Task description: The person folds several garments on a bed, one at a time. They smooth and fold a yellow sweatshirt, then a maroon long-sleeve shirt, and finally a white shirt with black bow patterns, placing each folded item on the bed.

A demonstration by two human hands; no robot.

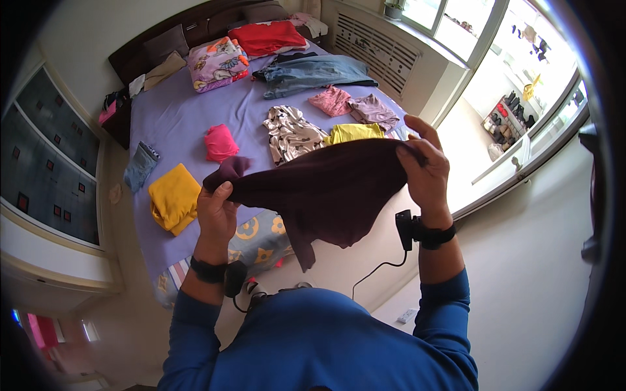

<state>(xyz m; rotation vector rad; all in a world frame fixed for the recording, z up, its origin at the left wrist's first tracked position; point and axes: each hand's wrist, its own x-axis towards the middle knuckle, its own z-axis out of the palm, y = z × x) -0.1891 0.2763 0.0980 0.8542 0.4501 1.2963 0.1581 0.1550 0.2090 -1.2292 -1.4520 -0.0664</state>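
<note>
A dark maroon garment (323,190) is stretched between my two hands, its lower part hanging down above the near edge of the bed. My left hand (216,210) grips one end, where a bunched bit of cloth sticks up past the fingers. The other end is pinched in my right hand (424,163), between thumb and fingers. Behind it on the bed lie a patterned cream garment (291,132), a yellow-green cloth (354,132), a pink cloth (221,142) and a folded yellow garment (174,198).
The purple bed sheet (171,117) also bears jeans (323,73), a folded blanket (218,63), a red pillow (266,38) and folded denim (140,166). A white wall stands at the right, beside a glazed doorway. A cable hangs from my right wrist strap.
</note>
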